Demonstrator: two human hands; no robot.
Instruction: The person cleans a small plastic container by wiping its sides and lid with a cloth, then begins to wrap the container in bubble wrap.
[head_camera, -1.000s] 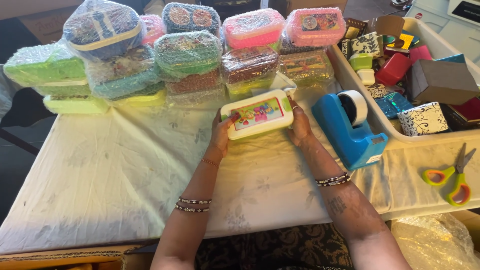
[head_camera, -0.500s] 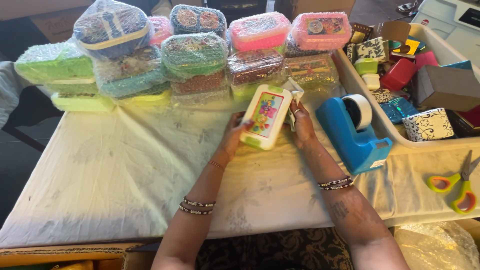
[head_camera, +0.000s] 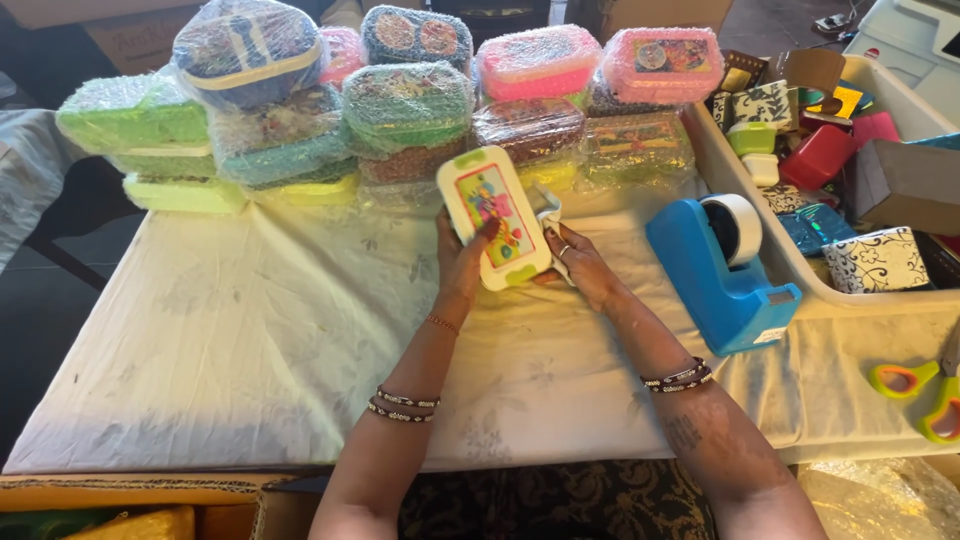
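A white lunch box (head_camera: 490, 216) with green clasps and a colourful picture on its lid is held upright above the table. My left hand (head_camera: 462, 258) grips its left side with the thumb across the lid. My right hand (head_camera: 577, 262) holds its lower right edge, next to the box's white handle (head_camera: 548, 213). Both hands are over the middle of the white tablecloth (head_camera: 250, 340).
Stacks of bubble-wrapped lunch boxes (head_camera: 385, 105) line the far side of the table. A blue tape dispenser (head_camera: 720, 265) stands to the right. A white bin (head_camera: 800, 275) of small boxes sits beyond it. Green and orange scissors (head_camera: 925, 390) lie at the right edge.
The lunch box has been turned from lying sideways to standing on end, tilting left. Both hands shifted with it, and the view moved slightly.
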